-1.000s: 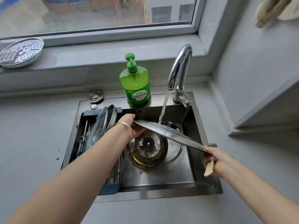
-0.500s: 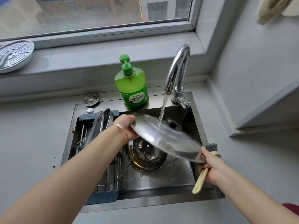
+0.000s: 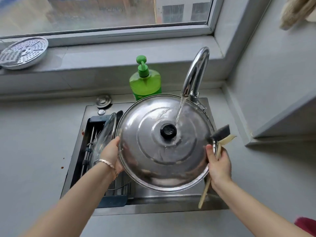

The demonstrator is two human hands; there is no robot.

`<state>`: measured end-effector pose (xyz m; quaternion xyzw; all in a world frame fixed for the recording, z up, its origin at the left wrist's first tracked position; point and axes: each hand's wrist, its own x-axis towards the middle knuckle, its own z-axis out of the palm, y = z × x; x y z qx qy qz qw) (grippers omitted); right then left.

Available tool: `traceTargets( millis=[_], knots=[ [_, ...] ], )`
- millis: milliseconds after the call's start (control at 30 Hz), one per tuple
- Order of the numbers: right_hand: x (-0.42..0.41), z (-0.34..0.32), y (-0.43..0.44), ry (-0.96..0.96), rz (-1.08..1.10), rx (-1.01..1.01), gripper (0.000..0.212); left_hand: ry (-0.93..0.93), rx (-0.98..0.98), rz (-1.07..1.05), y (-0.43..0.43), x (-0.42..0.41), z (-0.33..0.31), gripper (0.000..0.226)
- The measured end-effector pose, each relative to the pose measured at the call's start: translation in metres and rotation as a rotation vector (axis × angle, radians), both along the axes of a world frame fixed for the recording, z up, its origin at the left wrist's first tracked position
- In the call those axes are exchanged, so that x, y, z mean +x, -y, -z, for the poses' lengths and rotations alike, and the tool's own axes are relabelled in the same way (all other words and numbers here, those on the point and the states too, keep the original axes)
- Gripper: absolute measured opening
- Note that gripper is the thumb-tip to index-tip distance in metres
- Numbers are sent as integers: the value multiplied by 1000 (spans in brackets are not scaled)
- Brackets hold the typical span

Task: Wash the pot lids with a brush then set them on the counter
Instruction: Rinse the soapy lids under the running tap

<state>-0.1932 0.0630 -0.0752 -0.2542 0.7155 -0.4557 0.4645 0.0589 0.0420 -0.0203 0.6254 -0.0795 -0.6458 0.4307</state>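
Observation:
A large steel pot lid (image 3: pixel 153 161) with a black knob (image 3: pixel 168 130) is tilted up over the sink, its top facing me. Water from the faucet (image 3: pixel 196 72) runs onto it beside the knob. My left hand (image 3: pixel 111 153) grips the lid's left rim. My right hand (image 3: pixel 218 165) holds the right rim together with a wooden-handled brush (image 3: pixel 218 134), its dark bristles sticking up past the rim. A glass lid (image 3: pixel 104 137) leans in the rack at the left of the sink.
The steel sink (image 3: pixel 171 200) holds a dark drying rack (image 3: pixel 95 130) on its left side. A green soap bottle (image 3: pixel 145 81) stands behind the sink. A perforated steamer plate (image 3: pixel 24 52) rests on the windowsill. Grey counter (image 3: pixel 34 151) lies on both sides.
The lid went from nearly edge-on to tilted up, its top now facing me under the water. The brush head now rises above the right rim. The pot below is hidden.

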Motion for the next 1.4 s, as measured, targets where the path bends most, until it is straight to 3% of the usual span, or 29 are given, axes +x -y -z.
traceTargets(
  millis=[167, 267, 333, 533, 667, 733, 867, 967, 1033, 1200, 1300, 1400],
  knots=[
    [-27, -51, 12, -172, -71, -189, 19, -73, 139, 81, -5, -33, 20, 42],
    [-40, -66, 16, -224, -109, -189, 20, -164, 175, 124, -12, -52, 22, 38],
    [-46, -66, 17, -196, -106, -144, 23, -118, 241, 137, -18, -58, 18, 34],
    [-55, -28, -2, -50, -127, 87, 27, 192, 375, 30, -21, -29, 46, 60],
    [-50, -3, -18, -153, -242, 300, 31, 459, 250, 54, -16, -23, 18, 51],
    [-50, -1, -21, -303, -346, 358, 28, 550, 203, 92, -11, -20, 2, 44],
    [-42, -30, -22, -426, -512, 214, 40, 351, 123, 98, -3, -29, -31, 22],
    [-17, -68, -27, -250, -778, 108, 39, 244, 127, 142, 7, -51, -53, 9],
    [-2, -81, -32, -189, -897, 80, 52, 172, 150, 173, 18, -64, -60, 5],
    [-5, -70, -21, -532, -552, -218, 21, -2, 56, 285, 39, -93, -76, 14],
    [-18, -70, -5, -604, -377, -253, 37, -67, -33, 336, 44, -103, -70, 25],
    [-34, -59, 2, -598, -292, -177, 38, 84, 32, 394, 36, -95, -36, 34]
  ],
)
